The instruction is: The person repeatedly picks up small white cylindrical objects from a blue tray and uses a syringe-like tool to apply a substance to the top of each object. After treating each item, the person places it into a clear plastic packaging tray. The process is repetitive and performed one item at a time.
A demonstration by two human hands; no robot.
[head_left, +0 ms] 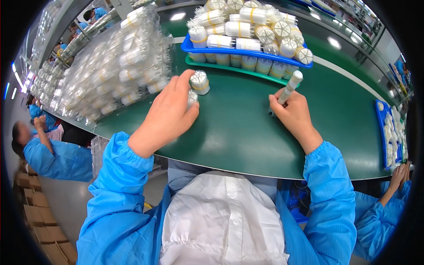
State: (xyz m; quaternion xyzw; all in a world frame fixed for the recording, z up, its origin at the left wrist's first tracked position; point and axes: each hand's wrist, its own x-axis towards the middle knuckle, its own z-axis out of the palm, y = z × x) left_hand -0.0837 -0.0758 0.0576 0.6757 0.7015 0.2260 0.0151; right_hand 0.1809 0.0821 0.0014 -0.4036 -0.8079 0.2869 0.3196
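My left hand (167,110) is curled around a small white cylindrical bundle (192,98), mostly hidden by the fingers and thumb. Touching or just beyond those fingers, a similar white bundle (200,82) with a yellow band stands upright on the green table. To the right, my right hand (292,112) grips a slim white tube-shaped piece (290,87), closed around its lower part. The piece tilts up and to the right, and a bit of it shows below the fist.
Ahead, a blue tray (247,54) heaped with banded white bundles sits on a green tray (238,68). Clear plastic bags of bundles (119,62) are piled at left. Another blue tray (383,145) lies at far right, near a co-worker's hands (397,176). A person (53,150) sits at left.
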